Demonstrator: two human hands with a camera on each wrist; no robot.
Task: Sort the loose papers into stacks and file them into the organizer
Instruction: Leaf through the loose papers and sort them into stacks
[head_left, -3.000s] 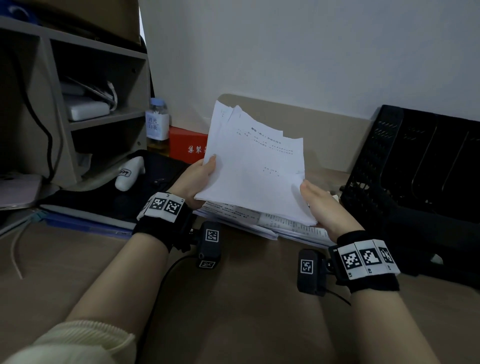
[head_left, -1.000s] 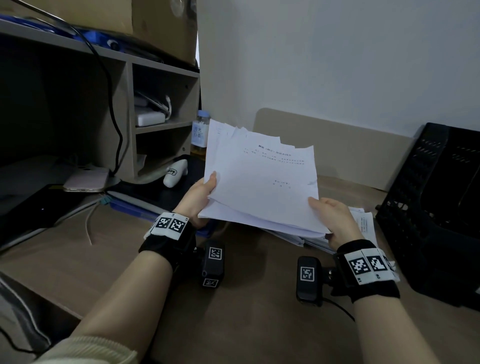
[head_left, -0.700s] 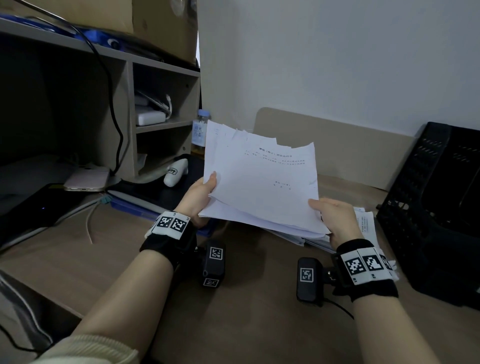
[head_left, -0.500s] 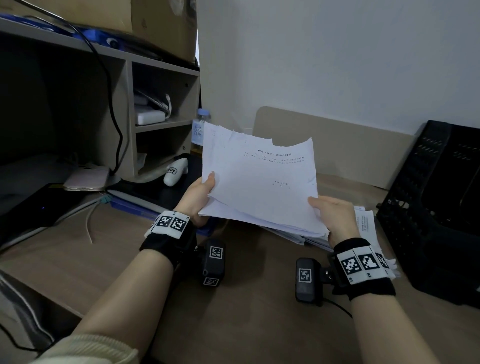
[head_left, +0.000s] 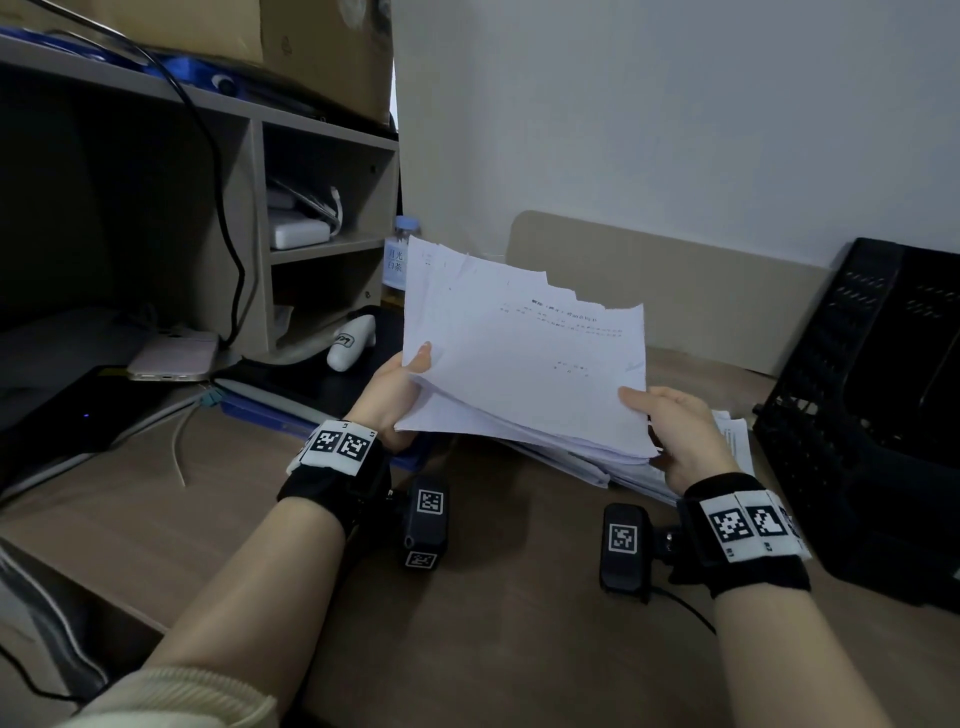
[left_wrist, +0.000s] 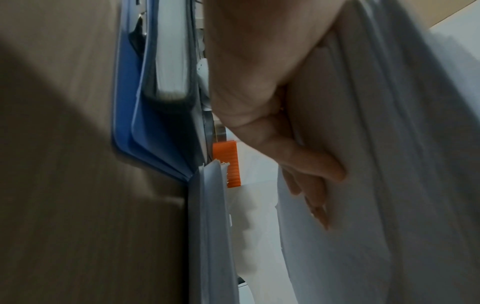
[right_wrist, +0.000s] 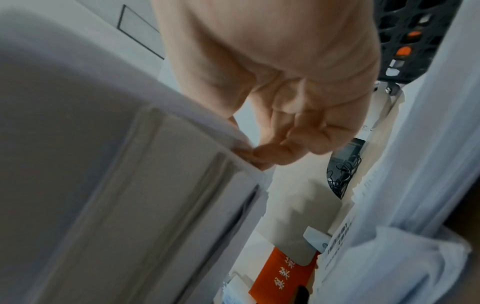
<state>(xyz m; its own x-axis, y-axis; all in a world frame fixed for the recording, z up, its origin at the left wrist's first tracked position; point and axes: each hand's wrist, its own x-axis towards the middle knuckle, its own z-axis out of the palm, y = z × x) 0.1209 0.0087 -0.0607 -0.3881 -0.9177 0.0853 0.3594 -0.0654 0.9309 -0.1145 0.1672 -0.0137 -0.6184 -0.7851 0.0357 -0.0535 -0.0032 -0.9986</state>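
A fanned stack of white printed papers (head_left: 524, 364) is held up above the desk, tilted toward me. My left hand (head_left: 397, 387) grips its left edge, thumb on top and fingers (left_wrist: 311, 185) flat underneath. My right hand (head_left: 670, 426) grips the lower right corner, fingers (right_wrist: 262, 154) curled under the sheets (right_wrist: 103, 164). More loose papers (head_left: 732, 441) lie on the desk beneath the held stack. The black mesh organizer (head_left: 872, 415) stands at the right, beside my right hand.
A shelf unit (head_left: 249, 218) with chargers stands at the left. Near it are a pink phone (head_left: 174, 356), a white device (head_left: 350, 340), a bottle (head_left: 397, 260), a blue folder (left_wrist: 145, 123) and an orange box (right_wrist: 283, 273). Bare wooden desk (head_left: 493, 597) lies in front.
Since three seconds ago my view shifted left, showing more shelf and less organizer. Over the last second the stack has tilted up slightly and its sheets fanned at the top; both hands keep hold.
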